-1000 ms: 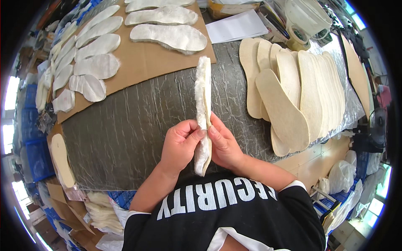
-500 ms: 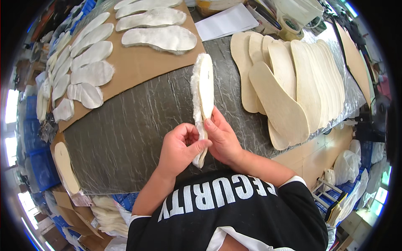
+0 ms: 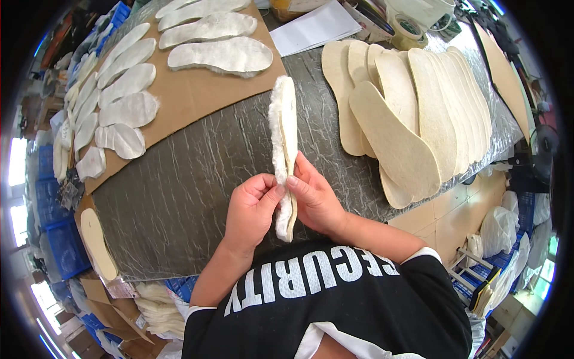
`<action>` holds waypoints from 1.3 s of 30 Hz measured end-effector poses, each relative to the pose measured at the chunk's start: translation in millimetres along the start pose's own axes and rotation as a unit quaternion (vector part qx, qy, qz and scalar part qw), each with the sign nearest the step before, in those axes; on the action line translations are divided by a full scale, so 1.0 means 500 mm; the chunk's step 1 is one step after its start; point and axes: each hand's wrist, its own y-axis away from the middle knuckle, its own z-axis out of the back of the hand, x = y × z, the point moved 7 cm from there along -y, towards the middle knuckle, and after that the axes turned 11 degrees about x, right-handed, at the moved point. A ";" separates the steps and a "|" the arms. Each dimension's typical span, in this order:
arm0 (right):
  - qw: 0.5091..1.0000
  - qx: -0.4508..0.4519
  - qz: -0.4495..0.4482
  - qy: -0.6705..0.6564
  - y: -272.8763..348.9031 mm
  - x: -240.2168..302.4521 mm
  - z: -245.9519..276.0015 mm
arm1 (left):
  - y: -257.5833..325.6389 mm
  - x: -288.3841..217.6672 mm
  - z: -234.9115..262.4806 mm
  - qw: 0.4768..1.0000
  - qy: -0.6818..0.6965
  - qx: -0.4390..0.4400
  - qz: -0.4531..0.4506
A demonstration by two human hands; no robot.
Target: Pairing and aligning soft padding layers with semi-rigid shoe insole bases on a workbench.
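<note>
A fleecy insole [image 3: 286, 125] stands edge-on between my hands, its white fluffy layer facing left and its smooth cream layer facing right. With thumb and fingers pinched together, my left hand [image 3: 252, 209] grips the fluffy side near the lower end. My right hand [image 3: 314, 194] is closed on the cream side at about the same height, its thumb on the edge where the two layers meet. The fingertips behind the insole are partly hidden. Right of it, a fanned stack of cream felt insoles [image 3: 391, 140] lies on the dark table [image 3: 179, 197].
Several fleece insole pieces [image 3: 220, 57] lie in rows on a brown cardboard sheet [image 3: 197, 102] at the far left. White paper [image 3: 314, 29] and tape rolls [image 3: 408, 33] lie at the back. One cream insole [image 3: 97, 242] rests by the left table edge.
The insole has turned more edge-on, showing less of its cream face. My left thumb has shifted up and left along its edge. Both hands still hold it.
</note>
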 end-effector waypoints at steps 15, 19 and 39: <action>0.994 0.006 -0.108 -0.031 0.025 -0.004 0.023 | 0.011 0.002 0.002 1.000 0.011 -0.008 -0.008; 0.990 0.020 -0.116 -0.081 0.039 0.008 0.009 | 0.038 -0.052 -0.002 0.980 -0.160 -0.078 -0.086; 0.946 0.065 -0.303 -0.093 0.122 -0.024 0.054 | 0.101 -0.081 -0.114 0.677 -0.583 0.185 -0.408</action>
